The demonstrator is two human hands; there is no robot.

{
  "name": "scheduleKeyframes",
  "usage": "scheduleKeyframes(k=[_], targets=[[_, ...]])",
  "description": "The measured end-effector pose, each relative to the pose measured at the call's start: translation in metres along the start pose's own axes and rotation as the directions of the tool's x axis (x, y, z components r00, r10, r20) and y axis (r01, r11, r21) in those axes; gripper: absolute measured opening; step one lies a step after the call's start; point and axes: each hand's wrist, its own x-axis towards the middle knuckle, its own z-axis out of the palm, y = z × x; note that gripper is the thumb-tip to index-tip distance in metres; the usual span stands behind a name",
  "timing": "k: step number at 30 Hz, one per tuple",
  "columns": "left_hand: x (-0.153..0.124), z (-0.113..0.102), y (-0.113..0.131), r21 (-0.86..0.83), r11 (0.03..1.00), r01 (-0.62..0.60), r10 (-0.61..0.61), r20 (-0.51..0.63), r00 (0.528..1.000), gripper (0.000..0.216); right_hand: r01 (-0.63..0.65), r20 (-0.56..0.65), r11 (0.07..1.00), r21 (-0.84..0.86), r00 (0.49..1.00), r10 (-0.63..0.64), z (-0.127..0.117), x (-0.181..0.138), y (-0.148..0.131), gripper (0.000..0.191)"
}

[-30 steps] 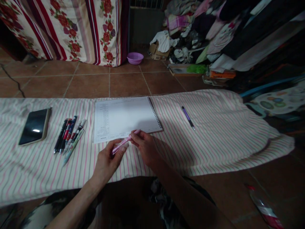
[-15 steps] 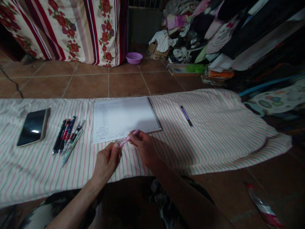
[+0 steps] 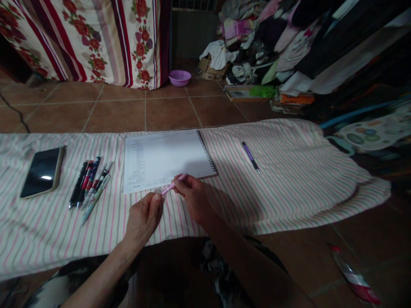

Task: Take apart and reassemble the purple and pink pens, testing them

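A pink pen is held between my two hands, just over the near edge of a spiral notebook. My left hand pinches its lower left end between thumb and curled fingers. Toward the upper end, my right hand grips the barrel with thumb and fingertips. The notebook lies open to a mostly white page, with printed text down its left side and the spiral on the right. To the right, a purple and black pen rests on the striped cloth. Several pens lie bunched to the left.
A dark-screened phone lies on the striped cloth at far left. A purple basin sits on the tiled floor beyond, near a cardboard box and piled clothes. On the floor at lower right lies a plastic bottle.
The whole view has shifted very slightly. Both hands keep the same hold on the pink pen, with no clear movement of other things.
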Motion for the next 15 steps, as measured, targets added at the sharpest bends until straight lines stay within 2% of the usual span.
scheduleKeyframes(k=[4,7,10,15], targets=[[-0.0014,0.0017,0.0033,-0.117,0.990,0.082,-0.083,0.002,0.997,0.039,-0.027,-0.024,1.000,0.008,0.999,0.027,-0.0002,0.0003,0.0004,0.018],[-0.0015,0.0019,0.0024,-0.161,0.983,0.089,-0.091,-0.007,0.996,0.034,-0.025,-0.014,1.000,0.017,1.000,0.025,-0.0008,0.0006,0.0011,0.019],[-0.0005,0.0012,0.0002,-0.122,0.990,0.067,-0.074,-0.051,0.996,0.033,-0.029,0.004,0.999,0.015,1.000,0.029,-0.0008,0.0000,0.0017,0.018],[0.0007,-0.0014,0.0008,-0.022,0.999,0.032,-0.033,-0.033,0.999,0.027,-0.018,-0.004,1.000,-0.003,1.000,0.018,0.0006,-0.0010,0.0010,0.017]])
